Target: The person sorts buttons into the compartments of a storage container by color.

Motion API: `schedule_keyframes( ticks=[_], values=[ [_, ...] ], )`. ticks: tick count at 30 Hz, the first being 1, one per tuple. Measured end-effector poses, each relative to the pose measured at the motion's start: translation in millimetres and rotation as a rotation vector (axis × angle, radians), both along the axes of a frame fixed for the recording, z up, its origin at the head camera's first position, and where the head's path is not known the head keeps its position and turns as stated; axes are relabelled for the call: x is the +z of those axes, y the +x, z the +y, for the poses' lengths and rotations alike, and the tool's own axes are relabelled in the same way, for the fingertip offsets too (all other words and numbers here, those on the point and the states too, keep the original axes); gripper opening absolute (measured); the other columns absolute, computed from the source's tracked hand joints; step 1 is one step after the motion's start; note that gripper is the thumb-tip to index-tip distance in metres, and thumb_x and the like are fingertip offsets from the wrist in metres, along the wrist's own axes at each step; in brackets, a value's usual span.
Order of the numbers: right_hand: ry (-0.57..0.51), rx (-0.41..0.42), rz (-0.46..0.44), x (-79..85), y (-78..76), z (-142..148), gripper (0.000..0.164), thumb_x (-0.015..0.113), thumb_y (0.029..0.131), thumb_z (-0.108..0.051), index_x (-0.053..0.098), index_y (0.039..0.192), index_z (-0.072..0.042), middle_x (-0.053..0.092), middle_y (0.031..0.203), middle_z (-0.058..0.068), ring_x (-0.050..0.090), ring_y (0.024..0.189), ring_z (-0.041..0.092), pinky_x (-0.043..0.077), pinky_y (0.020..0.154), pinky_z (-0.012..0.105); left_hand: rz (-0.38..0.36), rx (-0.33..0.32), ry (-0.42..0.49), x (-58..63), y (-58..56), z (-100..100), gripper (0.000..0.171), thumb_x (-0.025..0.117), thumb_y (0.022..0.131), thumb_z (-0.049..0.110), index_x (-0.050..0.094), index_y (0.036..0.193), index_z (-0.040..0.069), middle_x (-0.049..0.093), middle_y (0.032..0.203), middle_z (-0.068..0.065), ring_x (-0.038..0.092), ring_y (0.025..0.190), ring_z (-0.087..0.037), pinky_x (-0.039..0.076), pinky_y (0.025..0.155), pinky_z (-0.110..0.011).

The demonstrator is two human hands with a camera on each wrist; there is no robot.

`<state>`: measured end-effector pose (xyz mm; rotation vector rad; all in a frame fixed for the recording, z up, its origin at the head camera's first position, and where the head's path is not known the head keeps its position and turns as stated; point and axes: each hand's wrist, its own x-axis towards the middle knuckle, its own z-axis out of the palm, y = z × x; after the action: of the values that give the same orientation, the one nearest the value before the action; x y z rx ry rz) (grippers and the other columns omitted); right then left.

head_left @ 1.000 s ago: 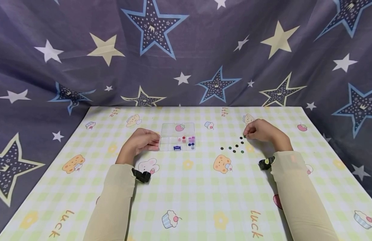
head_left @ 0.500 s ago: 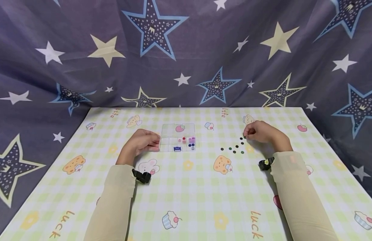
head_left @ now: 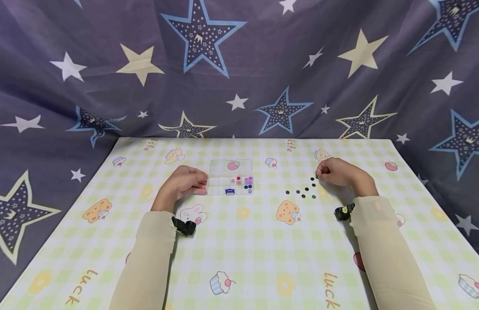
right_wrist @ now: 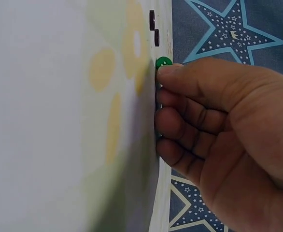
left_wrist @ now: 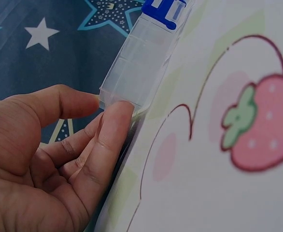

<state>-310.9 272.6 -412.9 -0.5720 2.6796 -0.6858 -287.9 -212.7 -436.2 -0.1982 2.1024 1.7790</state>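
Observation:
My left hand (head_left: 183, 183) holds the near-left end of a clear plastic compartment box (head_left: 213, 187), with thumb and fingers at its corner in the left wrist view. The box's transparent lid (head_left: 220, 165) is folded back, and a blue latch (head_left: 229, 191) sits at the front. Red, pink, purple and blue buttons (head_left: 248, 187) lie in its right-hand compartments. Off to the right, my right hand (head_left: 336, 171) pinches a green button (right_wrist: 163, 62) close over the tabletop, the other fingers curled beneath the thumb. Several dark and green buttons (head_left: 307, 189) are scattered beside that hand.
A checked cloth (head_left: 239, 241) printed with cakes, animals and flowers covers the table. Behind its far edge hangs a dark curtain (head_left: 146, 99) with stars. Black wrist cameras (head_left: 184, 226) are strapped at both cuffs.

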Motion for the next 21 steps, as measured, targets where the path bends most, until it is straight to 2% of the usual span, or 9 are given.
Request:
schedule_keyframes(
  ticks=[3,10,21],
  values=[
    [-0.005,0.001,0.013,1.9,1.0,0,0.008,0.058,0.101,-0.003,0.066,0.098,-0.003,0.063,0.088,0.006,0.052,0.076,0.019,0.045,0.070,0.033,-0.003,0.005,0.009,1.9,0.5,1,0.037,0.064,0.098,0.007,0.060,0.129,-0.013,0.066,0.096,-0.016,0.067,0.078,-0.019,0.066,0.077,-0.031],
    [-0.056,0.013,0.069,11.1,3.5,-1,0.009,0.056,0.098,0.001,0.064,0.095,-0.002,0.058,0.077,0.003,0.047,0.066,0.016,0.041,0.061,0.029,0.004,0.009,0.013,4.6,0.9,4,0.035,0.064,0.098,0.005,0.061,0.127,-0.014,0.065,0.097,-0.017,0.067,0.078,-0.019,0.066,0.078,-0.032],
    [-0.056,0.053,0.132,26.9,8.9,-24,0.009,0.056,0.099,0.001,0.064,0.094,-0.002,0.059,0.078,0.004,0.048,0.068,0.017,0.044,0.065,0.031,0.001,0.005,0.003,2.5,1.0,2,0.036,0.064,0.098,0.006,0.060,0.128,-0.014,0.066,0.093,-0.014,0.068,0.077,-0.019,0.067,0.076,-0.032]
  ],
)
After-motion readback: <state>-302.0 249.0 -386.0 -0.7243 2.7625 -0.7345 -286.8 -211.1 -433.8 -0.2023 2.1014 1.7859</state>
